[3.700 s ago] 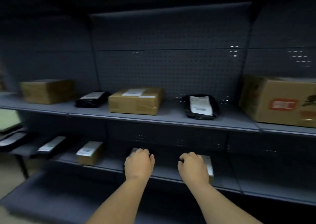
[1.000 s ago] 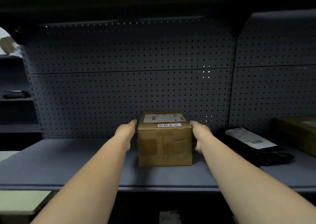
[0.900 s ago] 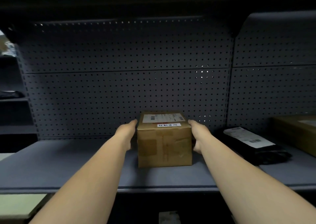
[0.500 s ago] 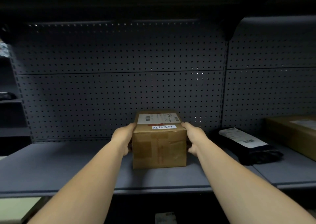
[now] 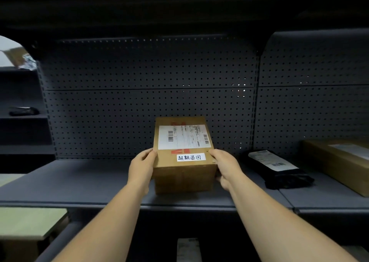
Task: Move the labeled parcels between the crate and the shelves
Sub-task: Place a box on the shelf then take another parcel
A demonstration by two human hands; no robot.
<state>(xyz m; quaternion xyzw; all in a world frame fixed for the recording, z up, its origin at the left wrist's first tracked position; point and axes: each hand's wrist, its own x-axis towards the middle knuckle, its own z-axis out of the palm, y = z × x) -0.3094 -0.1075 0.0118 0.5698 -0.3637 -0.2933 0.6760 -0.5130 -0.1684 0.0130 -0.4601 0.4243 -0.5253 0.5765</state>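
Clamped between left hand and right hand, equally near: labeled cardboard parcel, tilted, long axis toward the pegboard.

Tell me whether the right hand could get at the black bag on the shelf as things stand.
Probably not yet: the right hand grips the cardboard box. The black bag lies just beside it, nothing between.

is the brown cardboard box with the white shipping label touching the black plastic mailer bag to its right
Apart. The head view shows the brown cardboard box and the black plastic mailer bag separated by the right hand and bare grey shelf.
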